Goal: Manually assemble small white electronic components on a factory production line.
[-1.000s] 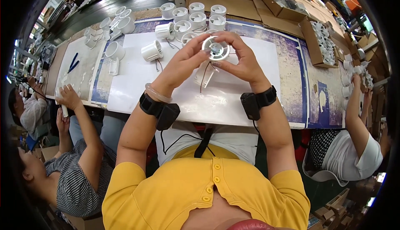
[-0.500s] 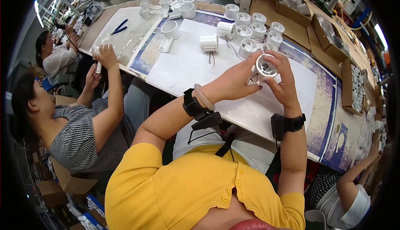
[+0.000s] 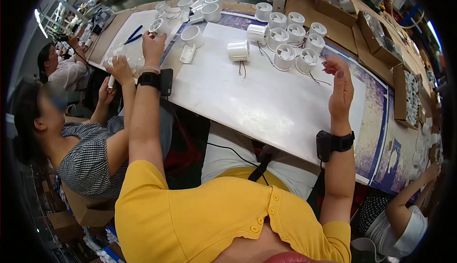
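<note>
My left hand (image 3: 153, 49) reaches out to the far left, fingers closed on the edge of a white round fan housing (image 3: 158, 26). Below that hand, close to my wrist, another person's hand (image 3: 121, 70) grips a small white part. My right hand (image 3: 339, 84) hovers over the right of the white sheet (image 3: 281, 106), with loosely bent fingers and nothing visible in them. Nearest to its fingertips stands a white fan housing (image 3: 307, 61) with thin wires trailing from it. Beyond, several similar housings (image 3: 277, 38) stand upright, and one (image 3: 238, 51) lies on its side.
A white ring (image 3: 192, 35) and a small white bracket (image 3: 187, 53) lie left of the sheet. Blue-handled pliers (image 3: 134, 34) rest farther left. Cardboard boxes (image 3: 376, 37) of parts line the far right. A co-worker (image 3: 90, 153) sits close at my left.
Both hands were together on a white fan housing in front of me. My left hand has swung far left with a housing, while my right hand has let go and stayed at the right.
</note>
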{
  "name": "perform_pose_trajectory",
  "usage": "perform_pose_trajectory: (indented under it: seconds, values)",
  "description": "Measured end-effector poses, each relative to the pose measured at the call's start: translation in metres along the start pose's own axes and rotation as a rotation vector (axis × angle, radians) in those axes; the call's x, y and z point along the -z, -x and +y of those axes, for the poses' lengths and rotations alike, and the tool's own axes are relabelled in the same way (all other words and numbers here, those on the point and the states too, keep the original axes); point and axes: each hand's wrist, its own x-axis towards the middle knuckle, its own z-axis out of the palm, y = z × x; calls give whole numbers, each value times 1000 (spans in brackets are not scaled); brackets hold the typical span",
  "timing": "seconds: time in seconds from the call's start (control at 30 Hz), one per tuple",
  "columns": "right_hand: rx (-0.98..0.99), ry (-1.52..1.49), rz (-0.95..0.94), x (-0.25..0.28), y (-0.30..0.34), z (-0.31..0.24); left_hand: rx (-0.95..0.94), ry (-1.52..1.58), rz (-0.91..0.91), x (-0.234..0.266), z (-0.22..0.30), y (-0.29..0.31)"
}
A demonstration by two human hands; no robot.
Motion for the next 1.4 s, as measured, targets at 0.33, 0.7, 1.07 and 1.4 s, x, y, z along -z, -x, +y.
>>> perform_pose_trajectory:
  seconds: [0.33, 0.7, 1.07, 1.4]
  values:
    - [-30, 89, 61, 11, 5, 9, -596, -867, 419, -23, 44, 35]
    - [-141, 390, 158, 11, 3, 38, -276, -509, -388, -42, 74, 69]
    - [-44, 598, -157, -4, 6, 29, 105, 752, -805, -50, 180, 157]
    - [-26, 532, -180, -14, 8, 32, 142, 600, -1012, -91, 191, 195]
